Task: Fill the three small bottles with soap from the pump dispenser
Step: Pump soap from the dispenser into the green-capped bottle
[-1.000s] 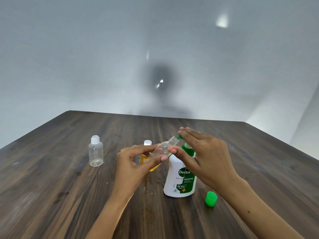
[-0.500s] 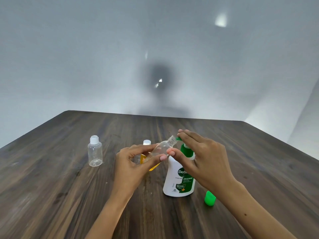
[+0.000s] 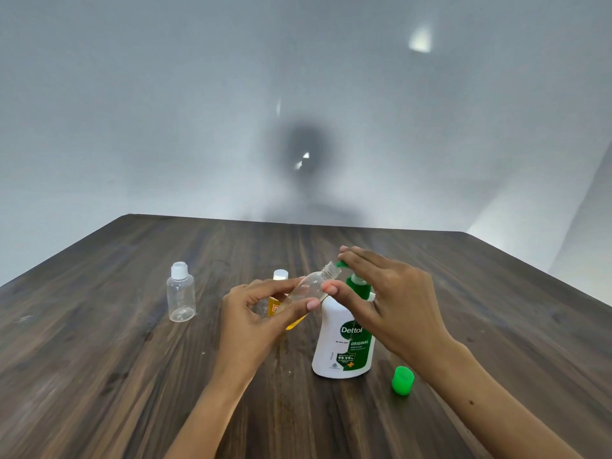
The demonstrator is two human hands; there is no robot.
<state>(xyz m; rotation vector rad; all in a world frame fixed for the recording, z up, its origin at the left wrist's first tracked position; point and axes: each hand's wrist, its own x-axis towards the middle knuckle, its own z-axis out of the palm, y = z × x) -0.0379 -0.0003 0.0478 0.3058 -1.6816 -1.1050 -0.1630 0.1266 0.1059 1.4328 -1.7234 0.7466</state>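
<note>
Little has shifted since the earlier frames: both hands hold the same posture, and the tilted bottle's mouth sits slightly closer to the nozzle.

Near edge: green cap [image 3: 402, 380] lies on the table [image 3: 99, 376], just right of the dispenser [image 3: 344, 342]; probably the open bottle's cap, set aside within reach.

Dispenser stands upright at centre, white body, green pump head. Right hand [image 3: 387, 303] lies over the pump head, fingers extended across the top and thumb down the front; placed to press, judged not yet fully depressed. No soap stream visible.

Left hand [image 3: 255, 319] pinches the open bottle [image 3: 311, 288] between thumb and fingertips around its lower body. Bottle is tilted, neck up and to the right, mouth touching or just beside the nozzle [image 3: 341, 264]; contact cannot be confirmed. Tilt presumably lines the narrow neck up with the spout so soap runs in rather than down the outside. Bottle appears clear, little or no soap in it.

Behind the left hand: capped bottle [image 3: 280, 276] with yellow contents, partly hidden, likely already filled.

Further left, well apart: empty bottle [image 3: 180, 298], white cap on, upright, awaiting its turn.

Judgement: second of three fills in hand; risk is the mouth slipping off the nozzle on the press
</note>
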